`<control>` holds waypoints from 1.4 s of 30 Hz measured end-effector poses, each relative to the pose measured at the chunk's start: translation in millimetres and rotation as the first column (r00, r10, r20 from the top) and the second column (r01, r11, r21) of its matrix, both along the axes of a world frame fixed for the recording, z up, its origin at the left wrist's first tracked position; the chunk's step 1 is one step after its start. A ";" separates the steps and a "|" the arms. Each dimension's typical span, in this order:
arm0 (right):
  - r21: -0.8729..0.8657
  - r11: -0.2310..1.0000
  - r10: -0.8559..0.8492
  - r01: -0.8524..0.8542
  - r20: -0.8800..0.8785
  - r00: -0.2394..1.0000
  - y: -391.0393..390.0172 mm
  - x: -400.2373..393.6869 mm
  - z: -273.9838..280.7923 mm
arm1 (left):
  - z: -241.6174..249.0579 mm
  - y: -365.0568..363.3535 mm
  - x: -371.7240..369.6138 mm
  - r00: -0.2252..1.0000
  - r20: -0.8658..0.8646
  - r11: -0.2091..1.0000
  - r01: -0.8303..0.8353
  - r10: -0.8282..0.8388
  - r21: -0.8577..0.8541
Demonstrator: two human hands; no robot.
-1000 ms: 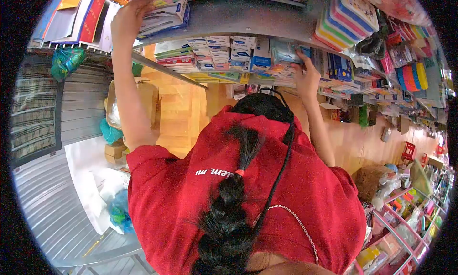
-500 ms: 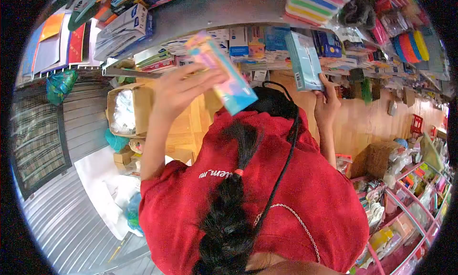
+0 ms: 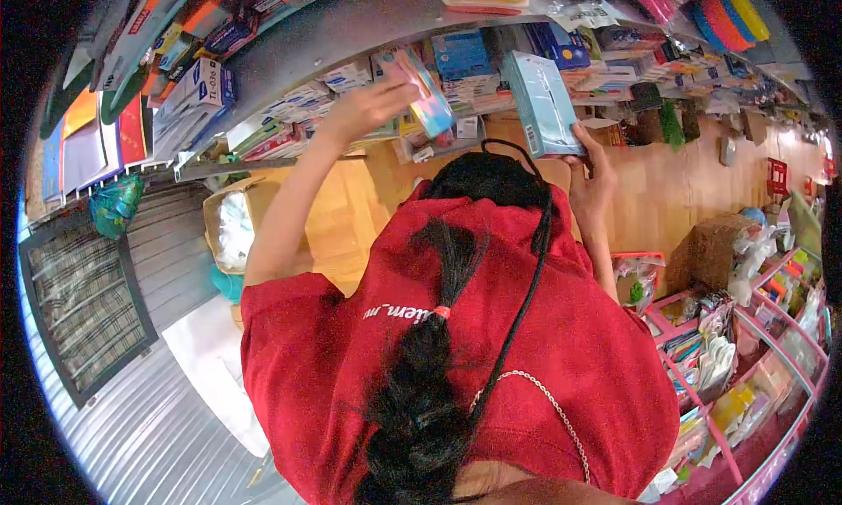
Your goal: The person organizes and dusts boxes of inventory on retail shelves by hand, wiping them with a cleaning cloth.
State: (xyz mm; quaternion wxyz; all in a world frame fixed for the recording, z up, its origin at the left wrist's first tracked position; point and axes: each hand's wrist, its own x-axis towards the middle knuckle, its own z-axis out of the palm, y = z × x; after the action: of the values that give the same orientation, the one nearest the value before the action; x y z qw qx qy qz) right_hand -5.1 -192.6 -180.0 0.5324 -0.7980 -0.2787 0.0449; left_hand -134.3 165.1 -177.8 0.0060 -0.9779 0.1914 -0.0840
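Note:
My left hand (image 3: pixel 373 110) is closed on a flat pink, yellow and blue patterned box (image 3: pixel 423 93), held tilted in front of the shelf. Its fingers lie across the upper face of the box. My right hand (image 3: pixel 594 167) grips the lower end of a pale blue box (image 3: pixel 542 104), which slants up and left toward the shelf edge; the thumb is along its side. Behind both boxes are packed rows of small boxes and packets.
A grey shelf edge (image 3: pixel 351 51) curves across the top, with a white TL-036 box (image 3: pixel 189 106) on it. An open carton (image 3: pixel 235 229) stands at left on the floor. Pink racks of packets (image 3: pixel 702 426) are at lower right, near a brown carton (image 3: pixel 704 251).
My left hand has moved up and to the right with the patterned box, closer to the shelf. My right hand and the pale blue box have shifted slightly left. The view has shifted too.

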 end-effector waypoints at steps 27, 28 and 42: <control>0.057 0.998 -0.035 0.037 -0.048 0.998 12.4 -4.6 2.4 | 11.7 -45.3 43.3 0.736 -0.368 0.708 -0.665 0.568 -0.238; 0.063 0.998 -0.019 0.023 -0.061 0.998 12.7 -4.5 2.0 | 9.4 -45.4 42.4 0.757 -0.333 0.718 -0.647 0.563 -0.258; 0.063 0.998 0.024 -0.022 -0.033 0.999 20.0 -9.2 2.1 | -25.1 -63.8 25.0 0.748 -0.043 0.692 -0.633 0.663 -0.347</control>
State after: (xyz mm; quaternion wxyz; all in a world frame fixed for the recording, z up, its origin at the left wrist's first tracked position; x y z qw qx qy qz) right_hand -14.3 -172.5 -177.9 0.5612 -0.7768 -0.2801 0.0558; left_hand -109.3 101.2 -202.9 -0.1253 -0.9634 -0.1837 -0.1499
